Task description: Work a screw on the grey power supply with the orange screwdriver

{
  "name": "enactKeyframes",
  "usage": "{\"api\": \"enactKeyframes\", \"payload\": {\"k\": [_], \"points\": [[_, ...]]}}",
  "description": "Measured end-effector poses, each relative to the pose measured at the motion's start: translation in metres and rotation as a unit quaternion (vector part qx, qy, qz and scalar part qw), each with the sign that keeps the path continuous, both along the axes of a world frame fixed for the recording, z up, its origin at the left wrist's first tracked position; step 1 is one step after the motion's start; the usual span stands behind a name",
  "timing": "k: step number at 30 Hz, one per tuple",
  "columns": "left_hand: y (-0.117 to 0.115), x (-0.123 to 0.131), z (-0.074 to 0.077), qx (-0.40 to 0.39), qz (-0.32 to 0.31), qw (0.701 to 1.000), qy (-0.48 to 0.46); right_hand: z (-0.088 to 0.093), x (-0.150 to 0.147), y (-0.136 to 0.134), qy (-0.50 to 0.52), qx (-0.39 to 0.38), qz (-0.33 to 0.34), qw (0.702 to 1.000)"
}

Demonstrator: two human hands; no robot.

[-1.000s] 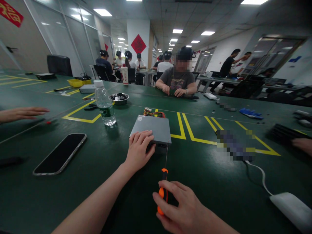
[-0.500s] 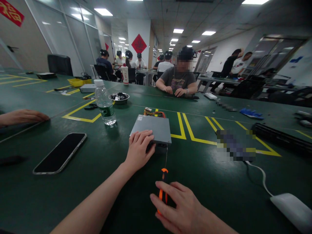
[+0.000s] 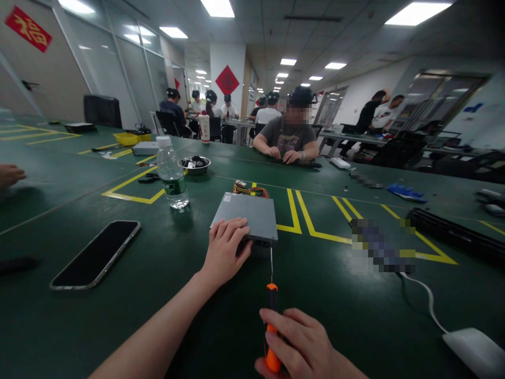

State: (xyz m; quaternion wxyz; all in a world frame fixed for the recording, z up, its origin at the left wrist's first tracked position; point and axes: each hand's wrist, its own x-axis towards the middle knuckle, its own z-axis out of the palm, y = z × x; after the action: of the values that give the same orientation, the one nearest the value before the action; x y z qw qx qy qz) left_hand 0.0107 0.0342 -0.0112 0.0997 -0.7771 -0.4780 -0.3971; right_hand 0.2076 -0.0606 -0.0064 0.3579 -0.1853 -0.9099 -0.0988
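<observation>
A grey metal computer power supply (image 3: pixel 252 215) lies on the green table in front of me, with a bundle of coloured cables (image 3: pixel 250 190) at its far side. My left hand (image 3: pixel 228 243) grips its near left corner, fingers over the top and thumb against the front face. In my right hand (image 3: pixel 302 339) is an orange and black screwdriver (image 3: pixel 272 297), held by the handle between thumb and fingers. Its thin shaft points away from me, and the tip meets the near right corner of the power supply's front face. What the tip sits in is too small to make out.
A phone (image 3: pixel 97 255) and a water bottle (image 3: pixel 173 179) stand left of the power supply, with a metal bowl (image 3: pixel 196 165) behind. To the right are a white mouse (image 3: pixel 475 350) and a black bar (image 3: pixel 453 231). A co-worker (image 3: pixel 290 134) sits opposite; another person's hand (image 3: pixel 11 173) is at left.
The screwdriver has straightened in line with its tip, and my right hand has shifted slightly right and toward me. My left hand stays on the power supply. The other person's hand at left has drawn back.
</observation>
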Motion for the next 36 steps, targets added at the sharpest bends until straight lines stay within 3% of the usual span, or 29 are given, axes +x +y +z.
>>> {"api": "enactKeyframes", "payload": {"k": [9, 22, 29, 33, 36], "points": [[0.000, 0.000, -0.001, -0.006, 0.001, 1.000, 0.001, 0.004, -0.009, 0.005, -0.007, -0.020, 0.027, 0.999], [0.000, -0.001, 0.001, -0.009, 0.001, 1.000, 0.003, 0.001, -0.012, 0.004, -0.014, -0.029, 0.012, 0.999], [-0.001, 0.000, 0.000, -0.007, 0.000, 1.000, 0.001, 0.006, -0.018, 0.002, -0.081, -0.045, 0.000, 0.996], [0.000, 0.000, 0.000, -0.007, 0.001, 1.000, 0.004, -0.005, -0.018, 0.002, -0.031, -0.015, 0.012, 0.999], [0.000, -0.001, -0.001, -0.008, 0.002, 1.000, 0.005, -0.005, -0.018, 0.002, -0.004, -0.036, 0.021, 0.999]]}}
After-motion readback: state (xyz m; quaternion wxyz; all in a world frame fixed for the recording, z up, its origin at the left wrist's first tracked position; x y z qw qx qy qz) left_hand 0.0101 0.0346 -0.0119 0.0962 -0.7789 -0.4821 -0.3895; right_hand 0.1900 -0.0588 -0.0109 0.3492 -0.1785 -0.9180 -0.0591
